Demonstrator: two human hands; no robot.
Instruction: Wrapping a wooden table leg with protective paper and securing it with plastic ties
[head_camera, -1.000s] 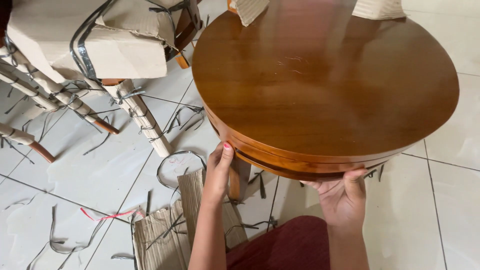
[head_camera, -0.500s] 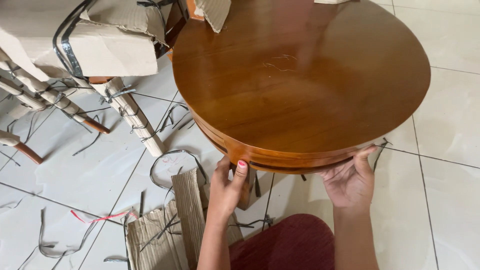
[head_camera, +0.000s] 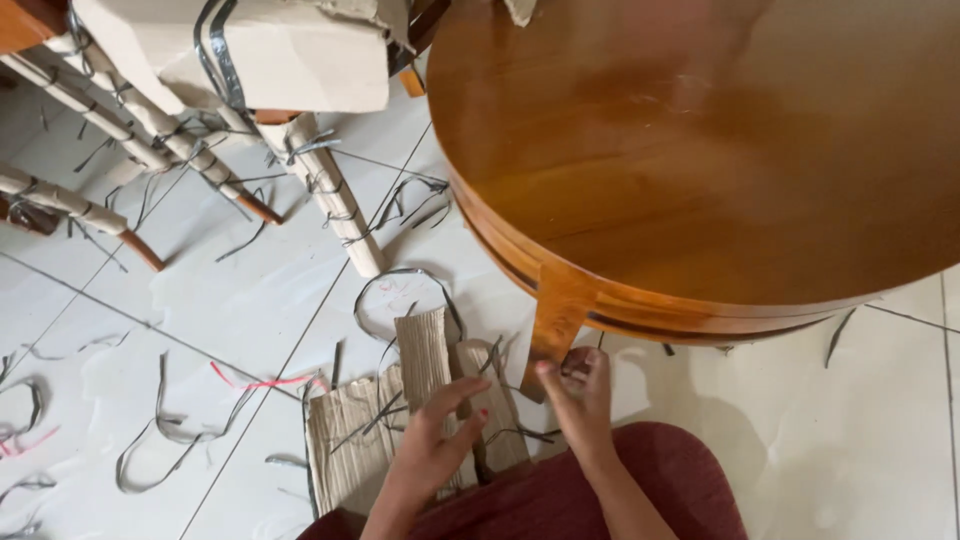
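Note:
A round, glossy brown wooden table fills the upper right. One of its legs comes down to the tiled floor just in front of me. My right hand is at the foot of that leg, with thumb and fingers closed around its lower end. My left hand lies with its fingers apart on ribbed cardboard wrapping, its fingertips touching a rolled cardboard piece next to the leg. My dark red clothing shows at the bottom edge.
Chair legs wrapped in cardboard and strapping stand at the upper left under a paper-wrapped seat. Cut grey plastic straps, a strap loop and a red strip litter the white tiles.
Both hands have left the table's rim and dropped to the floor: the right to the foot of the leg, the left onto the cardboard. The view has moved closer and lower.

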